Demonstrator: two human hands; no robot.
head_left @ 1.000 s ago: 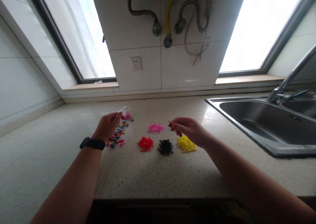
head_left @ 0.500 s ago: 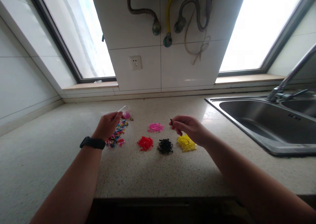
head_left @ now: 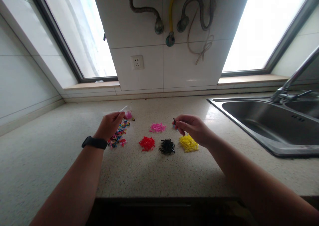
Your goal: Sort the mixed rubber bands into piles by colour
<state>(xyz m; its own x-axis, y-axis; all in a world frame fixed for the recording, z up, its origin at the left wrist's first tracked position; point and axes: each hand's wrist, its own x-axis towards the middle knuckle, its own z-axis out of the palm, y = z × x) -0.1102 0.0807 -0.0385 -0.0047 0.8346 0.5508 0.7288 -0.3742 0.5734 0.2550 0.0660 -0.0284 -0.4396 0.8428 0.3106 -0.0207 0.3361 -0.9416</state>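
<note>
On the desk point(head_left: 149, 176) we have four single-colour piles set apart: pink bands point(head_left: 158, 127) at the far side, with red bands point(head_left: 147, 143), black bands point(head_left: 167, 147) and yellow bands point(head_left: 188, 143) nearer, left to right. A mixed heap point(head_left: 121, 132) lies unsorted to the left, so we judge the separating well under way but unfinished. Our right hand point(head_left: 191, 124) pinches one dark band point(head_left: 174, 121) above a few blue bits, mostly hidden. Our left hand point(head_left: 110, 123), beside the heap, is closed on a thin white strip point(head_left: 124, 108).
</note>
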